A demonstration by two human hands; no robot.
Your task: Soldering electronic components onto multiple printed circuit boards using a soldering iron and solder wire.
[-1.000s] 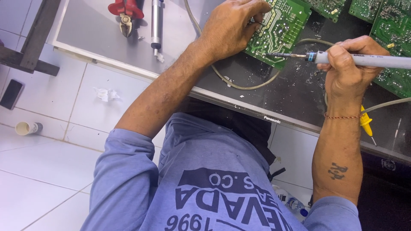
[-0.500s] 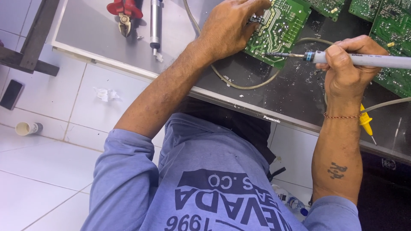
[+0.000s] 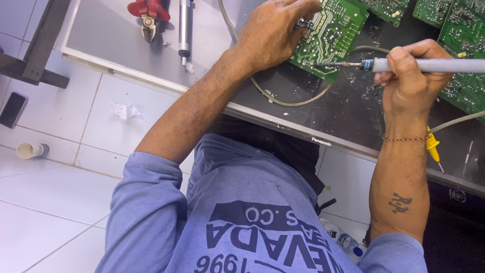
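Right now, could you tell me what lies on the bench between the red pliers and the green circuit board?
In the head view, a slim metal tool lies beside the red pliers; then come a pale cable and the left hand, which rests on the green circuit board.

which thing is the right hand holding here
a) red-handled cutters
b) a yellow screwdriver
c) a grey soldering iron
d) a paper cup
c: the right hand grips a grey soldering iron with its tip at the edge of the green circuit board that the left hand steadies; the red-handled cutters lie untouched on the bench.
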